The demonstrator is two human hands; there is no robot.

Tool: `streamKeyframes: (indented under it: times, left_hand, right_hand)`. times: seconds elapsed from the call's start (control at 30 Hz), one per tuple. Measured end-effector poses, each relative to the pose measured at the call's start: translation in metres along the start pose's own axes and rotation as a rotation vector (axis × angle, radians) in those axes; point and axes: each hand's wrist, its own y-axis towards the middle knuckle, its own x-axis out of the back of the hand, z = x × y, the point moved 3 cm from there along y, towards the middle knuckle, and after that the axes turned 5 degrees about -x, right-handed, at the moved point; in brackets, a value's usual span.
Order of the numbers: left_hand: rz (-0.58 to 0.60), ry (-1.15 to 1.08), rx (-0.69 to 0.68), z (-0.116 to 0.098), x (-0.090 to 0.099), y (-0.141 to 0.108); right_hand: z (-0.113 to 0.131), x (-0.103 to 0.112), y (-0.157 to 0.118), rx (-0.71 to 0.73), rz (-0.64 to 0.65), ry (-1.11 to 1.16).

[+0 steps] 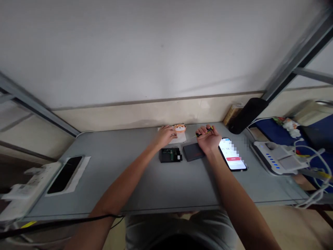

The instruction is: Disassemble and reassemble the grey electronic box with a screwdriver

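My right hand, palm up, has its fingers wrapped round a screwdriver with a yellow and black handle. Its thin shaft points left over the desk. Beneath that wrist lies a dark grey flat case, partly covered by the hand. My left hand rests on a white sheet of paper, fingers stretched out and a little apart, beside an orange animal-face item. Below it, a black housing with a green circuit board lies on the desk, left of the grey case.
A lit phone lies right of my right forearm. Farther right are a power strip with cables and a leaning black cylinder. A dark phone lies on paper at the left of the grey desk. Metal posts frame both sides.
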Motion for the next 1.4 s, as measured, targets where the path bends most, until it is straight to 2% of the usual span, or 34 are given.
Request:
streamKeyframes:
  times: [0.1, 0.2, 0.27, 0.33, 0.43, 0.53, 0.7, 0.87, 0.97, 1.07, 1.13, 1.2, 1.3, 1.4]
  left_hand:
    - [0.019, 0.013, 0.015, -0.005, 0.005, -0.012]
    - [-0.002, 0.021, 0.037, -0.017, 0.009, -0.048]
    - [-0.03, 0.001, 0.041, -0.028, 0.007, -0.077]
    - [0.021, -0.039, 0.029, -0.038, -0.002, -0.1]
    - [0.063, -0.061, 0.096, -0.042, -0.012, -0.119]
    - [0.037, -0.064, 0.146, -0.038, -0.012, -0.118]
    - [-0.004, -0.097, 0.053, -0.039, -0.011, -0.105]
    - [-0.059, -0.182, 0.063, -0.036, -0.012, -0.098]
    - [-0.111, -0.253, 0.049, -0.037, -0.002, -0.098]
    - [-0.171, -0.295, 0.012, -0.049, 0.013, -0.104]
    - [-0.161, -0.292, -0.062, -0.061, 0.016, -0.111]
    - [-0.088, -0.273, -0.174, -0.075, 0.012, -0.119]
    - [0.048, -0.175, -0.303, -0.088, -0.003, -0.128]
    - [0.073, -0.067, -0.337, -0.09, -0.011, -0.131]
  right_hand:
    - [-0.001, 0.001, 0.0, -0.036, -0.046, 0.046]
    - [0.0, -0.002, -0.001, -0.06, -0.066, 0.095]
    - [0.004, -0.004, -0.002, -0.061, -0.039, 0.104]
    - [0.008, -0.007, -0.003, -0.05, 0.011, 0.099]
    - [0.013, -0.01, -0.005, -0.017, 0.086, 0.064]
    - [0.014, -0.012, -0.007, 0.013, 0.114, 0.018]
    - [0.011, -0.014, -0.01, 0.036, 0.056, -0.053]
    - [0.017, -0.021, -0.014, 0.097, 0.073, -0.219]
    - [0.026, -0.029, -0.02, 0.156, 0.117, -0.263]
    - [0.034, -0.034, -0.027, 0.239, 0.159, -0.333]
    - [0.037, -0.036, -0.032, 0.325, 0.204, -0.438]
    - [0.037, -0.036, -0.038, 0.413, 0.261, -0.636]
    - [0.029, -0.033, -0.043, 0.469, 0.298, -1.126]
    - [0.019, -0.027, -0.043, 0.457, 0.27, -1.622]
